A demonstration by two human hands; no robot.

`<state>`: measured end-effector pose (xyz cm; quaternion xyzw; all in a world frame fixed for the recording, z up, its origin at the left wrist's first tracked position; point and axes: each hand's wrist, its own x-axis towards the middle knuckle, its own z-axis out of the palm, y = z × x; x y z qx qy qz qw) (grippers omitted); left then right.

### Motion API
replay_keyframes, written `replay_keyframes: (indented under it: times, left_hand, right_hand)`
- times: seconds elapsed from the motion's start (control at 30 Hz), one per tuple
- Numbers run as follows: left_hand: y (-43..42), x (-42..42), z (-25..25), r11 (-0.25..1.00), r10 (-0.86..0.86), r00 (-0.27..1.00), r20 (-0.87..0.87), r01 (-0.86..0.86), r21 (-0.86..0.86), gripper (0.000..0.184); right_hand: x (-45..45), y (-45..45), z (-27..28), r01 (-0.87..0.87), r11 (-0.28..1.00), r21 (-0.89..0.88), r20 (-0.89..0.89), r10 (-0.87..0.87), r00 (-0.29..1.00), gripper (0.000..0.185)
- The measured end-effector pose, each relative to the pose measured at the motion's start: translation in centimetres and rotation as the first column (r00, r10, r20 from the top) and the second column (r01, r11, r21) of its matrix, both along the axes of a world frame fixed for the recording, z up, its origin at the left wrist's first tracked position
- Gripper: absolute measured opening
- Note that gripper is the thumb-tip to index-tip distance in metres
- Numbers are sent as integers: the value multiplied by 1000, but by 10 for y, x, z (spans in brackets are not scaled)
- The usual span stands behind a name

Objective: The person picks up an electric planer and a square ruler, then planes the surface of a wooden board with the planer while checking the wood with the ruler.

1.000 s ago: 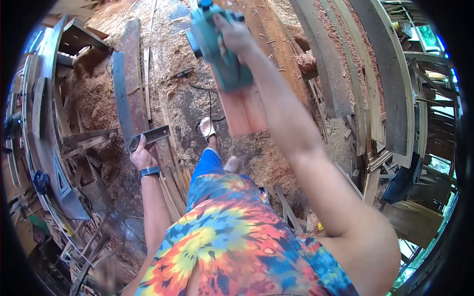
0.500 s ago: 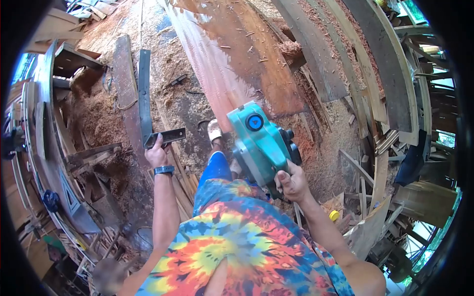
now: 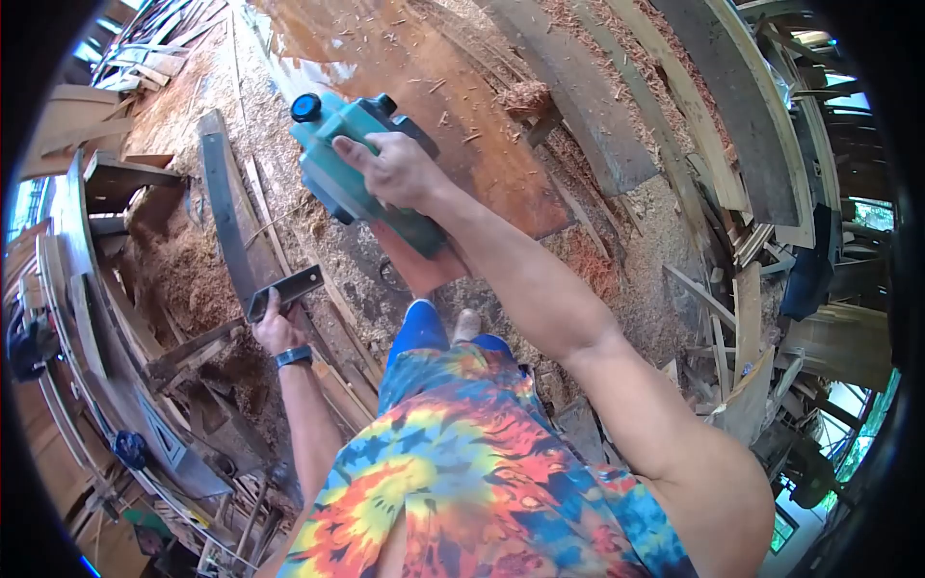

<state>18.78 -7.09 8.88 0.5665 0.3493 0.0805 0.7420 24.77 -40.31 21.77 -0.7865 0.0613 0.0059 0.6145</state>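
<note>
My right hand (image 3: 400,171) is closed round the handle of a green power planer (image 3: 352,159) with a black and blue knob. The planer rests on a wide reddish-brown plank (image 3: 501,159), whose near end shows freshly planed pink wood below the tool. On the left, my left hand (image 3: 279,330) is wrapped round the short arm of a dark metal square (image 3: 228,217). The square's long arm points away from me, lying over a narrow board. The planer's underside is hidden.
Long boards (image 3: 752,125) with curly shavings lie at the right. Sawdust (image 3: 173,260) and wood scraps cover the ground at the left. A blue-handled clamp or tool (image 3: 130,449) and a triangular square (image 3: 162,431) are at the lower left. My feet stand near the plank's near end.
The planer, held in my right hand, has moved from near my body forward and left onto the plank. My left hand and the square have shifted slightly left in the view, which has turned.
</note>
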Motion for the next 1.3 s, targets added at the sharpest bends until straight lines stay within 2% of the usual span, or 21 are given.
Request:
replay_keyframes:
  times: [0.07,0.17,0.27,0.37,0.47,0.53,0.73,0.87,0.97,1.0,1.03,1.07,1.17,1.3]
  left_hand:
    - [-6,8,12,999,-14,1000,20,13,44,20]
    - [-13,15,16,995,-68,997,33,65,81,23]
    - [-24,13,19,988,-136,989,56,131,82,25]
    - [-40,11,16,958,-268,962,53,261,116,22]
    - [-57,7,16,944,-320,944,75,311,111,20]
    - [-58,7,9,936,-341,937,80,331,116,20]
    - [-43,6,8,943,-325,941,97,316,101,20]
    - [-29,6,16,948,-316,945,84,309,80,20]
    - [-19,8,21,949,-292,955,59,282,138,21]
    - [-15,10,18,940,-307,950,56,293,174,22]
    - [-14,12,20,942,-300,952,64,285,177,23]
    - [-15,15,23,945,-292,954,74,275,178,23]
    - [-15,23,28,942,-293,952,89,271,198,24]
    - [-20,32,38,921,-341,937,76,317,228,23]
  right_hand:
    - [-1,-4,-3,20,998,-60,-24,-21,999,58]
    - [-54,-19,-15,77,997,-29,261,-67,963,58]
    - [-145,-47,19,31,999,40,-69,-28,997,54]
    - [-237,-74,14,57,992,116,-293,-21,956,56]
    - [-302,-91,17,68,987,145,-338,-15,941,61]
    - [-314,-94,17,64,986,154,-343,-7,939,63]
    - [-268,-85,14,68,981,179,-332,-5,943,63]
    - [-192,-75,10,23,995,99,-248,3,969,54]
    - [-107,-52,8,4,998,60,-86,2,996,50]
    - [-75,-42,13,13,1000,-23,58,-11,998,53]
    - [-43,-32,-17,56,996,-66,216,-40,976,48]
    - [-22,-28,2,-16,999,32,-28,17,999,48]
    - [11,-13,-1,-28,994,104,10,27,1000,48]
    - [-44,-25,7,-56,948,313,-217,129,968,43]
